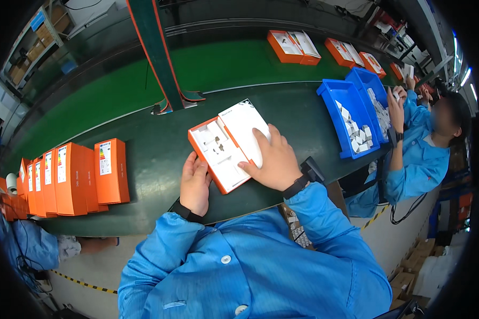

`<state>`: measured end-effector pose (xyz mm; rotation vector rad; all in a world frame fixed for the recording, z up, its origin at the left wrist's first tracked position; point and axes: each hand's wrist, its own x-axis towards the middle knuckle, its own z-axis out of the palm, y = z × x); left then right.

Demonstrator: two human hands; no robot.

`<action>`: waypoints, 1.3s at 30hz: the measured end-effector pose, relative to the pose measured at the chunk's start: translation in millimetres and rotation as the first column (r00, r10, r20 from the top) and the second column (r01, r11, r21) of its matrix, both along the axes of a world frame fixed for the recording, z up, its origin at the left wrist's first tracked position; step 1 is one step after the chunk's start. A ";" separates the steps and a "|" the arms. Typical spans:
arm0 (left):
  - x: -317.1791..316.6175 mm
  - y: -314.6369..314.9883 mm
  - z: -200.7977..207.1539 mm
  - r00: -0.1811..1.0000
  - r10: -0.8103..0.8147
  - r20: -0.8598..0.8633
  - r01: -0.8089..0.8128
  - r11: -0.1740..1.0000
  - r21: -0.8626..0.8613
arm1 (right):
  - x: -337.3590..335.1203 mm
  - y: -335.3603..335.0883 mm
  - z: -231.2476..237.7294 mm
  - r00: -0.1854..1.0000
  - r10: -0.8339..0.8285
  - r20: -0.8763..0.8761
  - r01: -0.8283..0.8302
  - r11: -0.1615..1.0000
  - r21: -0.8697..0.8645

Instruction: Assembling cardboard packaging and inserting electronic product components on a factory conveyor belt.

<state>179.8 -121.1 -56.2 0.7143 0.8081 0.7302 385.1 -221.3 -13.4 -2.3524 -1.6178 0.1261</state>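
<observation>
On the dark green bench in front of me lies an orange box [224, 184] with a white insert [216, 139] that has small cut-outs. A white panel [242, 118] with dark print at one corner lies along its right side; whether it is the lid or a leaflet I cannot tell. My left hand [196, 185] grips the box's left edge near the front corner, fingers partly hidden. My right hand [277, 162] rests on the white panel with fingers spread, its thumb reaching over the insert.
Several closed orange boxes [72, 178] stand upright at the left. Two blue bins [332, 114] holding small white pieces are at the right, beside a co-worker [423, 149] in blue. Open orange boxes [292, 47] sit on the green conveyor [218, 64] behind a post [157, 53].
</observation>
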 end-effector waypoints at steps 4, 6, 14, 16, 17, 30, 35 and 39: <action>1.3 -1.1 -7.4 0.998 0.064 -0.030 -0.064 0.998 0.014 | -9.6 2.9 4.4 1.000 -0.026 0.009 0.026 0.999 -0.027; -1.0 0.9 -5.9 0.999 0.008 -0.050 -0.003 0.994 0.110 | -9.9 5.1 2.6 0.999 -0.045 -0.006 0.045 0.999 -0.016; -93.3 8.7 -10.7 0.789 0.212 -0.576 0.370 0.585 0.722 | 53.6 37.3 6.8 0.999 -0.046 0.004 0.044 0.974 0.224; -125.9 1.1 -10.1 0.665 0.346 -0.662 0.478 0.485 0.733 | 75.0 68.0 23.2 0.999 -0.039 0.007 0.035 0.950 0.310; -138.1 -4.8 -8.8 0.606 0.389 -0.693 0.506 0.484 0.714 | 86.9 85.5 29.6 0.997 -0.071 0.041 0.054 0.945 0.321; -165.7 -9.7 -32.0 0.468 0.584 -0.663 0.616 0.322 0.719 | 180.2 321.2 -2.7 0.944 -0.327 -0.048 0.330 0.920 0.209; -169.2 -9.9 -33.6 0.454 0.571 -0.684 0.619 0.351 0.703 | 179.5 351.0 -35.3 0.943 -0.332 0.009 0.331 0.941 -0.074; -165.2 -8.4 -29.5 0.461 0.571 -0.679 0.613 0.348 0.710 | 187.2 343.0 -35.4 0.928 -0.367 0.056 0.371 0.926 -0.072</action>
